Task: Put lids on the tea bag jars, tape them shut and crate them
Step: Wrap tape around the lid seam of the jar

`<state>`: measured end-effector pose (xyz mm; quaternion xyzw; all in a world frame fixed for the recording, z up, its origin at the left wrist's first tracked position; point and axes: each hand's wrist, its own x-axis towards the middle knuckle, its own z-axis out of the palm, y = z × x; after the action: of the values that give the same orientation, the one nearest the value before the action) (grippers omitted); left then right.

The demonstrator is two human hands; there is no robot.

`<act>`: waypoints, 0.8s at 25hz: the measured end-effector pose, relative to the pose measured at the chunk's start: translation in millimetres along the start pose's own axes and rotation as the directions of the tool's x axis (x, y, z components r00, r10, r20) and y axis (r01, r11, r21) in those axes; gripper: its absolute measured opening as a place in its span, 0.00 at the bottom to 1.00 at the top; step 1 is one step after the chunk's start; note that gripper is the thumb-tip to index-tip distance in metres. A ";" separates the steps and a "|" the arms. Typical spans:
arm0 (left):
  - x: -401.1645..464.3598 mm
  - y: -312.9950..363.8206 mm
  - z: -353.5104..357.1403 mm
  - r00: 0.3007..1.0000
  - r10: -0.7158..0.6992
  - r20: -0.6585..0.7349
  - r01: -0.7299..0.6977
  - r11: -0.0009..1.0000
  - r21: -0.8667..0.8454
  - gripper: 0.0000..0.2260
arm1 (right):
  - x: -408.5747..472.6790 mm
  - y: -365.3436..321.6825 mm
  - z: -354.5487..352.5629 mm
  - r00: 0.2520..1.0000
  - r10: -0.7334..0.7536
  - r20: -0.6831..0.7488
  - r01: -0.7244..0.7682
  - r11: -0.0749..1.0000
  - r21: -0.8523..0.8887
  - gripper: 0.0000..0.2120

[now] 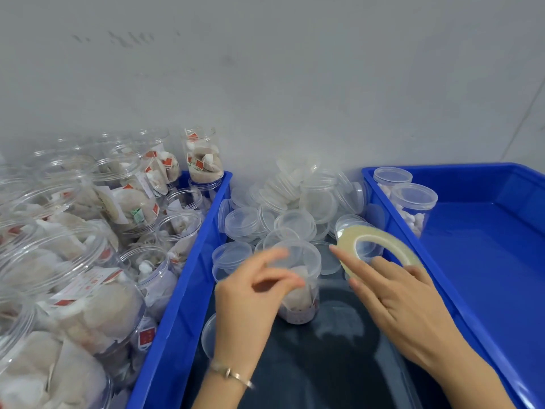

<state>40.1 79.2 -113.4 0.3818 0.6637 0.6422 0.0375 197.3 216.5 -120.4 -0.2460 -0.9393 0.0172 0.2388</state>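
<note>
Taping the lidded jar.
Your left hand (253,293) grips the jar (298,284); your right hand (404,299) holds the tape roll (380,246). Loose tape could wrinkle.

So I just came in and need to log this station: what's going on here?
A person is sealing tea bag jars. The left hand is at a lidded jar standing on the dark table; it is blurred, so the grip is unclear. The right hand holds a tape roll beside it. Loose lids lie piled behind. The left crate is full of open jars; the right crate holds two lidded jars.
</note>
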 end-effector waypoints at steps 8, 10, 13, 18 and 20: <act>-23.4 -41.0 6.9 0.891 -0.418 -0.177 0.354 0.884 -0.305 0.08 | 13.5 -20.0 19.4 0.972 -0.134 -0.192 0.078 0.959 -0.271 0.21; -20.8 -42.6 9.3 0.896 -0.399 -0.195 0.333 0.895 -0.297 0.08 | 16.5 -17.8 22.2 0.968 -0.131 -0.214 0.064 0.954 -0.293 0.21; -20.6 -44.4 15.2 0.901 -0.371 -0.223 0.310 0.913 -0.266 0.08 | 15.8 -12.8 25.3 0.969 -0.129 -0.211 0.056 0.946 -0.320 0.21; -21.7 -52.9 18.0 0.895 -0.372 -0.244 0.308 0.914 -0.265 0.08 | 13.6 -12.0 34.6 0.970 -0.111 -0.216 0.036 0.946 -0.323 0.21; -21.7 -54.2 17.9 0.893 -0.367 -0.259 0.301 0.917 -0.263 0.08 | 14.2 -11.4 37.3 0.972 -0.104 -0.212 0.031 0.946 -0.323 0.21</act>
<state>40.2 88.2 -173.8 0.1520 0.6437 0.7449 0.0870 164.2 216.3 -145.4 -0.2490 -0.9044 -0.1702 0.3019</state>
